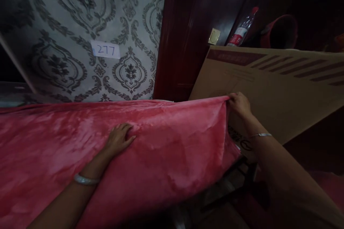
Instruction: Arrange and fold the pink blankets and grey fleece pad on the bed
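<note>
A plush pink blanket [172, 150] spreads across the lower left and middle of the head view. Its far right corner is pinched in my right hand [240, 104], lifted so that the top edge runs taut toward the left. Below that corner the cloth falls in a fold. My left hand [119, 136] rests flat on the blanket with its fingers loosely apart, palm down. What the blanket lies on is mostly hidden under it.
A large cardboard sheet or box [268, 93] leans right behind my right hand. Above it stand a red-capped bottle [240, 32] and a dark round container [282, 32]. Patterned wallpaper [129, 3] with a paper marked 277 [106, 49] adjoins a dark red wooden panel [185, 25].
</note>
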Tool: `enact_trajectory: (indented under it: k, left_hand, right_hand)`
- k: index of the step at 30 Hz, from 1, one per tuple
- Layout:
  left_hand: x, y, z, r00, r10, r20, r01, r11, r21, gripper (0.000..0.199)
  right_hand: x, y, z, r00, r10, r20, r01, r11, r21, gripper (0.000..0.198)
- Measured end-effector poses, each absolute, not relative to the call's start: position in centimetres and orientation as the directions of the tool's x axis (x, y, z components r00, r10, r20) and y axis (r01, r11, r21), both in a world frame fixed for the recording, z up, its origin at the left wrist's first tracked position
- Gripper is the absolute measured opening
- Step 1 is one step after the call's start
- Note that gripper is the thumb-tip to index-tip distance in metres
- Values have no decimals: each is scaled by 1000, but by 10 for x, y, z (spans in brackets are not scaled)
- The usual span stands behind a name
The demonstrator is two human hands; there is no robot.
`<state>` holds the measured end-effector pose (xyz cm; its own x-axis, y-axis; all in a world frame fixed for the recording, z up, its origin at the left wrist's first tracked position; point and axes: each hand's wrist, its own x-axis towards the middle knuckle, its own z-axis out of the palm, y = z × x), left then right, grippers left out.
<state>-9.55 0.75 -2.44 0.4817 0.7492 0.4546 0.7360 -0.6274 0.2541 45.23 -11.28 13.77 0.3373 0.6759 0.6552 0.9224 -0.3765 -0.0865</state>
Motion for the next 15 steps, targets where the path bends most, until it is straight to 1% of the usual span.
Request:
enact_trajectory:
  k: [4, 8, 10, 12, 15]
  left_hand:
    - [-95, 6, -23, 458, 780, 427, 766, -589, 256, 52]
    - [-95, 3, -18, 441, 794, 419, 772, -573, 274, 54]
    - [-94, 1, -15, 450, 787, 423, 759, -586, 283, 48]
    - [-93, 0, -13, 453, 783, 425, 749, -593, 294, 37]
    - [-93, 0, -8, 397, 792, 464, 730, -579, 364, 25]
  right_hand:
    - [452, -123, 148, 377, 618, 690, 916, -359, -179, 29]
    - [446, -131, 161, 402, 556, 728, 909, -339, -243, 29]
    - [442, -134, 168, 395, 529, 751, 914, -311, -262, 30]
    - [438, -138, 173, 364, 525, 770, 930, -256, -265, 30]
    - [433, -142, 178, 330, 504, 798, 943, -200, -264, 29]
